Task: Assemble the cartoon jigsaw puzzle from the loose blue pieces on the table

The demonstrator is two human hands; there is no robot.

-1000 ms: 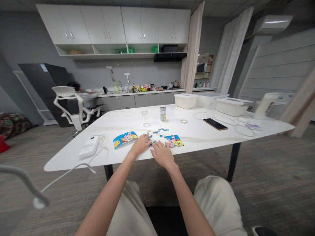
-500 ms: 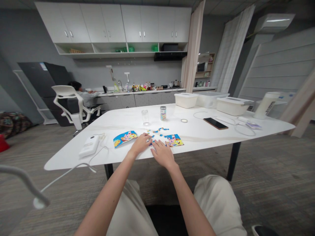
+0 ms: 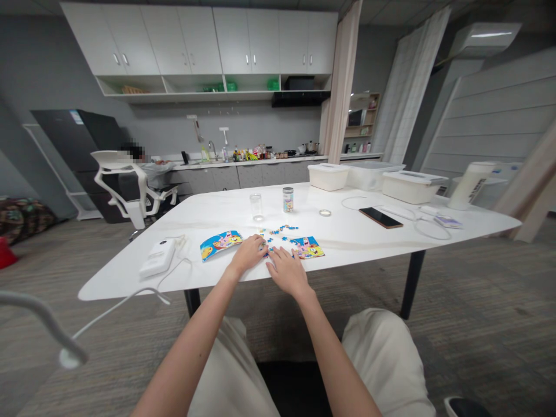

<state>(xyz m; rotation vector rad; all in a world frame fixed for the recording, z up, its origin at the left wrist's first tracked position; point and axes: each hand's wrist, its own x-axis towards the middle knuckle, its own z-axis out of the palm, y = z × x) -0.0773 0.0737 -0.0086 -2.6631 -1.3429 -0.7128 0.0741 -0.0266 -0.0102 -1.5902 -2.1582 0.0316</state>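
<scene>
Jigsaw pieces lie on the bench at 12 o'clock from the right hand, 2 o'clock from the left hand. Finger closure: cannot tell. Pieces should handle light, stiff; pinch opposite edges.

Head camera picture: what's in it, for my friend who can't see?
A person's left hand and right hand are close together on a white table, by scattered little puzzle pieces. A curved cartoon picture lies left of them, another cartoon picture right. Beyond stand a clear jar and a cartoon-covered can.
</scene>
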